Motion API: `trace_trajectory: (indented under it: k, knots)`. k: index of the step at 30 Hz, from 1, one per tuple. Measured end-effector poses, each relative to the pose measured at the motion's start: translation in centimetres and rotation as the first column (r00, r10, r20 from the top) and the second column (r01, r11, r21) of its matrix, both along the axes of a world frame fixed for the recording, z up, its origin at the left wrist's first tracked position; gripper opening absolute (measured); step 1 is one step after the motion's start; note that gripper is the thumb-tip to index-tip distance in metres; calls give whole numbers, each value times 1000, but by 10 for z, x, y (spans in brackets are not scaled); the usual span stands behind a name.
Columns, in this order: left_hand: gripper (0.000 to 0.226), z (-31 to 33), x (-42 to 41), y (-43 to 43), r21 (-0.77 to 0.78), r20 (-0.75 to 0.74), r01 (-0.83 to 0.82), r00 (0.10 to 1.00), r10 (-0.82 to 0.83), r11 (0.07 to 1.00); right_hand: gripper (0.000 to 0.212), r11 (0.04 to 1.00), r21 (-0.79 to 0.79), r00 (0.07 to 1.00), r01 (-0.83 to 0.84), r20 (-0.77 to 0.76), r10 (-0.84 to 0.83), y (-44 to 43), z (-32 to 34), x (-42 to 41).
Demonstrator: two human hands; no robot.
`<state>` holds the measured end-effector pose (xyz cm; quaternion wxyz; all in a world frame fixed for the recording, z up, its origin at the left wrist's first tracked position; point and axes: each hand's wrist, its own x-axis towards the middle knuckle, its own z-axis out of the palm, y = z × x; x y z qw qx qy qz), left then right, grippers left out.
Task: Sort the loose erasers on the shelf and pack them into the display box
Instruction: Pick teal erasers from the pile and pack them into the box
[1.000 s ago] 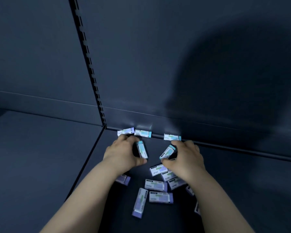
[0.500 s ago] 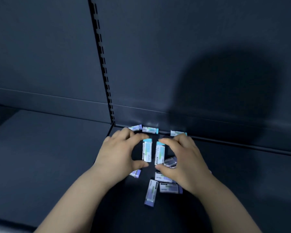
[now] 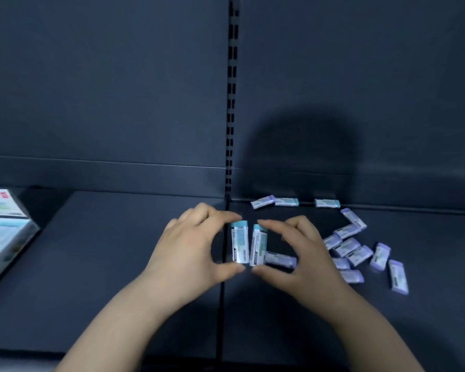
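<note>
My left hand [image 3: 191, 245] pinches a teal-tipped eraser [image 3: 240, 242] upright between forefinger and thumb. My right hand [image 3: 295, 253] pinches a second teal-tipped eraser [image 3: 258, 245] the same way, side by side with the first. Both are held over the seam between two shelf boards. Several loose purple-tipped erasers [image 3: 357, 253] lie scattered to the right of my right hand. Two teal-tipped erasers [image 3: 287, 201] [image 3: 327, 203] and one purple-tipped eraser [image 3: 263, 201] lie along the back wall. The display box [image 3: 6, 232] stands at the far left edge, partly cut off.
The dark shelf board [image 3: 118, 251] stretches from my hands to the display box. A slotted upright [image 3: 231, 103] runs up the back panel above the seam. My shadow falls on the back wall at right.
The view has swung left, bringing the display box into sight. My hands, each with its eraser, have moved left off the pile and hold the two erasers close together.
</note>
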<state>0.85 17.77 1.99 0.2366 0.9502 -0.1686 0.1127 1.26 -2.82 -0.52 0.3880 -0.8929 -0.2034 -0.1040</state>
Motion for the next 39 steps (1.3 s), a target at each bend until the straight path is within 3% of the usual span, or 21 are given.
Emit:
trace_trajectory:
  k: [4,12,23,32,39]
  knots:
    - [67,5,-12,47,25,-48,80,996,-78,997,66,999,10,999,37,-2,-37,49,-2,-22]
    - [65,0,-44,105,112,10,176,984,-178,978,63,999,31,1000,21,-2,-21,107,-12,-66]
    - [61,11,-79,123,173,141,91,983,-116,981,63,997,-58,998,-50,37,52,132,-3,-81]
    - [69,-5,-104,158,198,78,36,996,-52,979,66,980,155,978,-126,-147,149,167,-15,-100]
    - [67,0,-89,242,158,102,36,993,-52,987,65,968,228,979,-108,-143,143,246,-12,-87]
